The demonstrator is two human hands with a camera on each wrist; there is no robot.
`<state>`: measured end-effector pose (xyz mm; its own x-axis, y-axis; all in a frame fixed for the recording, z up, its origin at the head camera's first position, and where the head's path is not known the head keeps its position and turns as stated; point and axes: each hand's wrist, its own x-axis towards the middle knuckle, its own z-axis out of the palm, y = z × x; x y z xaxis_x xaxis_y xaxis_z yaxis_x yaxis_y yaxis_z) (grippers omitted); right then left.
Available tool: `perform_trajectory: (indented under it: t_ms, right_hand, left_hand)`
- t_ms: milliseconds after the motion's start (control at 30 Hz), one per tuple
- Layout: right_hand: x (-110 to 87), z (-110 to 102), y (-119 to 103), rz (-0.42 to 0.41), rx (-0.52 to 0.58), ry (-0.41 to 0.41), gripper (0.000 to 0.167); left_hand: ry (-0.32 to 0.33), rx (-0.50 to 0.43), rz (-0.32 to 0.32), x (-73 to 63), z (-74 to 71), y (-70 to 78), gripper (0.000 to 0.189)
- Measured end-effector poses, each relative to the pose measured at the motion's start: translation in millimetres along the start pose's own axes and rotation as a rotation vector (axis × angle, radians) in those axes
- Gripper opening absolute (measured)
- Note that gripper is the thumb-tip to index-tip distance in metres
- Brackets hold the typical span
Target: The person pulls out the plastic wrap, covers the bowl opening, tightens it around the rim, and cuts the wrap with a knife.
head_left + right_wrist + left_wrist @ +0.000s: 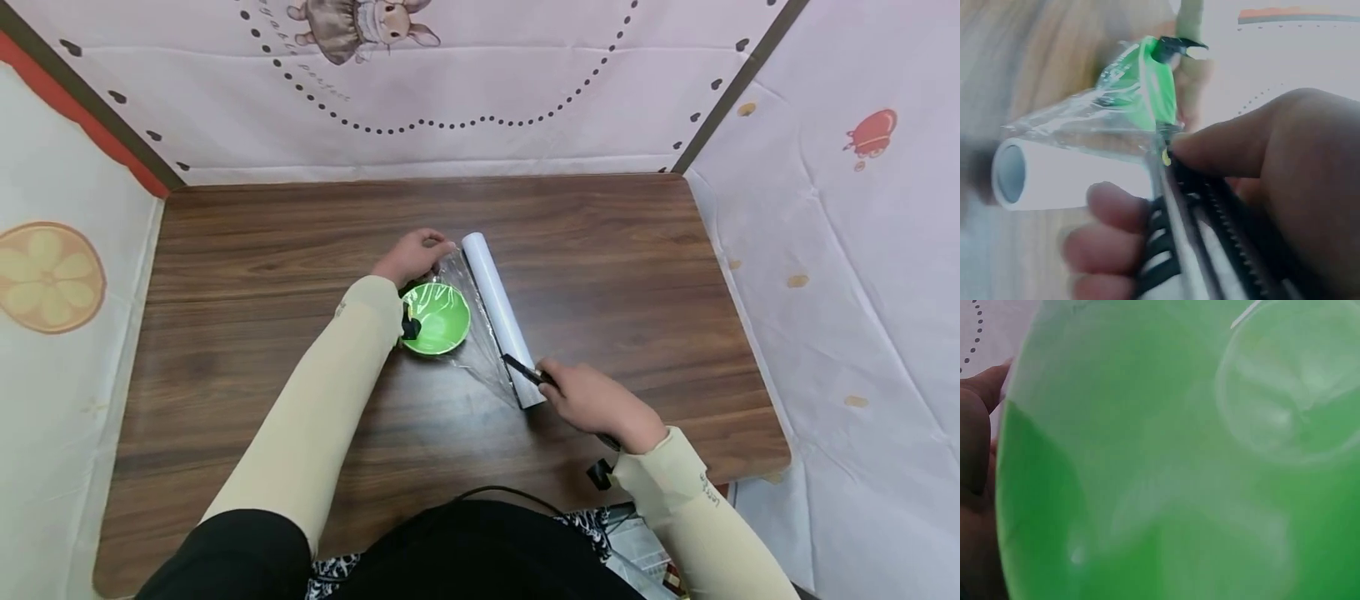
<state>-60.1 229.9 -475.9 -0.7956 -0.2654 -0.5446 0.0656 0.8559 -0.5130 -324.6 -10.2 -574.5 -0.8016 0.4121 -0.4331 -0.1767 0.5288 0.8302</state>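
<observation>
A green bowl (437,318) stands on the table with clear cling film (480,354) stretched over it. Beside it, to the right, lies a white roll (498,312) from which the film runs. My left hand (416,254) is at the bowl's far side, its thumb and finger pinching the film's far edge. In its wrist view the bowl (1147,487) fills most of the picture. My right hand (596,400) grips a black utility knife (528,371), whose tip lies over the near end of the roll. The right wrist view shows the thumb on the knife's striped handle (1160,250).
A brown wooden table (285,242) carries everything. Printed cloth walls (465,92) enclose its back and sides. A black cable (510,490) curves at the near edge by my body. Small black wrist devices (600,473) sit at both wrists.
</observation>
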Motion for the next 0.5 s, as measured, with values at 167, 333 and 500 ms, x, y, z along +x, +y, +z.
perform_trajectory:
  t_ms: [167,333,500]
  right_hand:
    - [7.3,-8.8,-2.7,-0.029,0.057,0.039,0.027]
    - [16.8,-15.2,-10.6,-0.044,0.092,0.109,0.044]
    - [24.8,-19.5,-14.7,-0.049,0.146,0.255,0.053]
  left_hand:
    - [-0.002,0.011,-0.019,-9.1,-5.3,-1.2,0.045]
    - [0.005,0.032,-0.046,-19.0,-10.9,-0.1,0.047]
    - [-0.031,0.066,-0.058,-25.5,-11.4,0.9,0.051]
